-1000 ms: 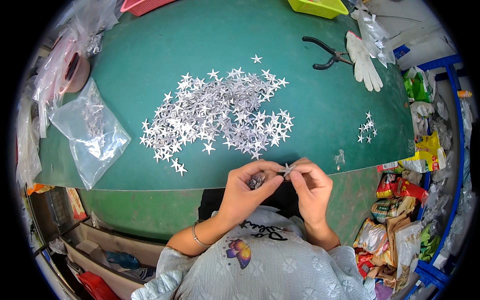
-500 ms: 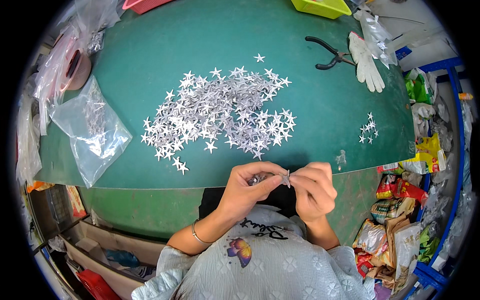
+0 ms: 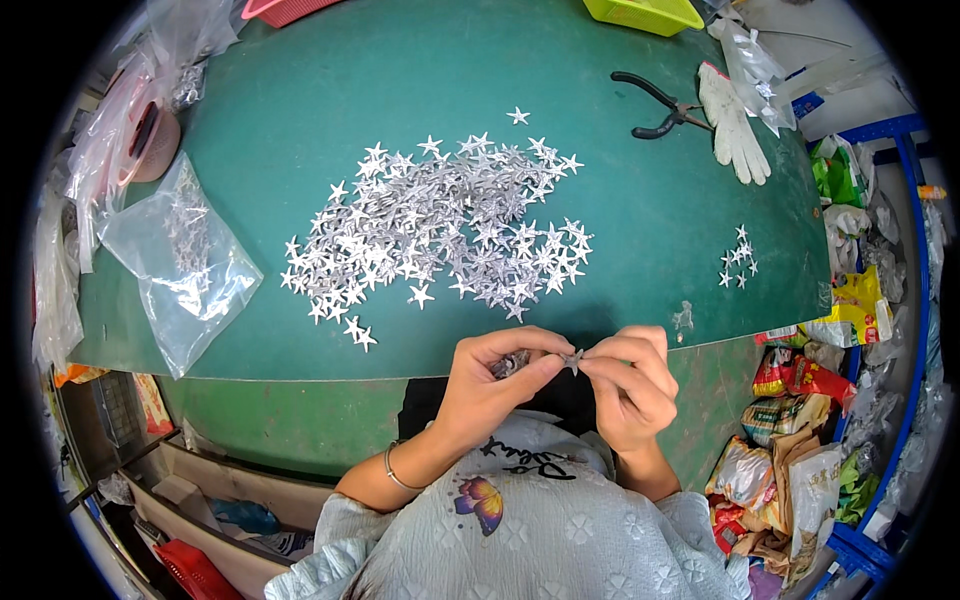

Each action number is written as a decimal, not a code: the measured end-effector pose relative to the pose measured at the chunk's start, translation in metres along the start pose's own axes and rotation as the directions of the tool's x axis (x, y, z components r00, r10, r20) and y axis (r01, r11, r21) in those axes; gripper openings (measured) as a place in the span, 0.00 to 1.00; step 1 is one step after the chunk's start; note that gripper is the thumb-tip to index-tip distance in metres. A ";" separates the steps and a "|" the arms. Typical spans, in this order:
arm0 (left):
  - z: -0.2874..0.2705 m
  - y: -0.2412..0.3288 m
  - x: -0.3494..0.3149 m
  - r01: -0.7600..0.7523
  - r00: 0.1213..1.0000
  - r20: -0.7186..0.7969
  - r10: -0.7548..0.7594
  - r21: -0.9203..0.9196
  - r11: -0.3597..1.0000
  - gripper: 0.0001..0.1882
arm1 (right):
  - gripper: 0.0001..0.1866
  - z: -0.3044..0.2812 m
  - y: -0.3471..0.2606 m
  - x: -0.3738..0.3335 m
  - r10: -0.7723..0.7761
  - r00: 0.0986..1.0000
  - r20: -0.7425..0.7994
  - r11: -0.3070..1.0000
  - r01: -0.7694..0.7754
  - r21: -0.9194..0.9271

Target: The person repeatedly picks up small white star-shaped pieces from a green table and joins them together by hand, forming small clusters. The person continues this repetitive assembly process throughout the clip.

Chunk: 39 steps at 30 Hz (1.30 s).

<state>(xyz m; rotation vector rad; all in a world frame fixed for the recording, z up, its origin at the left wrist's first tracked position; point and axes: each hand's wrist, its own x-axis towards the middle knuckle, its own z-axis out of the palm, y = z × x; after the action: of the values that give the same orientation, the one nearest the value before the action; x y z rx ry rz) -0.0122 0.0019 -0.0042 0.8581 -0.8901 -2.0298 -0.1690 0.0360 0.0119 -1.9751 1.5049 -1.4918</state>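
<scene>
Silver starfish [image 3: 573, 362] is on the near side of the big pile [image 3: 430, 225], right at the fingertips, from what I can see. I've got the left hand [image 3: 482, 388] pinching it with extra starfish [image 3: 511, 364] tucked in its curl, right hand [image 3: 634, 390] nipping the opposite edge.

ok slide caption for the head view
Left hand and right hand hold one silvery star; a pile of stars lies beyond on a green table.

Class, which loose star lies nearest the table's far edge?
The lone star beyond the big pile, surrounded by green tabletop; the others sit lower in the picture.
</scene>
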 end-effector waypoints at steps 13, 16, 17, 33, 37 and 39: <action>-0.006 0.002 0.011 0.251 0.967 0.108 -0.229 -0.530 0.810 0.06 | 0.08 0.001 0.056 0.033 0.286 0.957 -0.049 0.928 -0.289 -0.233; -0.002 0.002 0.014 0.238 0.967 0.048 -0.249 -0.515 0.824 0.06 | 0.07 0.010 0.074 0.041 0.209 0.978 -0.009 0.902 -0.197 -0.383; -0.004 0.002 0.014 0.232 0.970 0.056 -0.238 -0.518 0.823 0.06 | 0.07 0.014 0.078 0.042 0.198 0.980 0.022 0.889 -0.171 -0.426; 0.002 0.000 0.020 0.014 0.993 -0.121 -0.016 -0.017 1.000 0.13 | 0.03 -0.004 0.038 0.019 0.482 0.860 0.170 0.823 -0.511 0.250; 0.006 0.004 0.018 -0.172 0.978 -0.070 0.196 0.261 0.950 0.13 | 0.04 -0.004 0.022 0.018 0.398 0.895 0.199 0.861 -0.440 0.255; 0.004 0.003 0.016 -0.159 0.983 -0.042 0.178 0.286 0.945 0.11 | 0.03 -0.004 0.020 0.018 0.344 0.914 0.215 0.886 -0.392 0.249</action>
<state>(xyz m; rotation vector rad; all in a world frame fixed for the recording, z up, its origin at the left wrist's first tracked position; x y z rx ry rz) -0.0221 -0.0112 -0.0044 0.9620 -1.1919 -1.7411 -0.1851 0.0138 0.0104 -1.5010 1.4035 -1.2657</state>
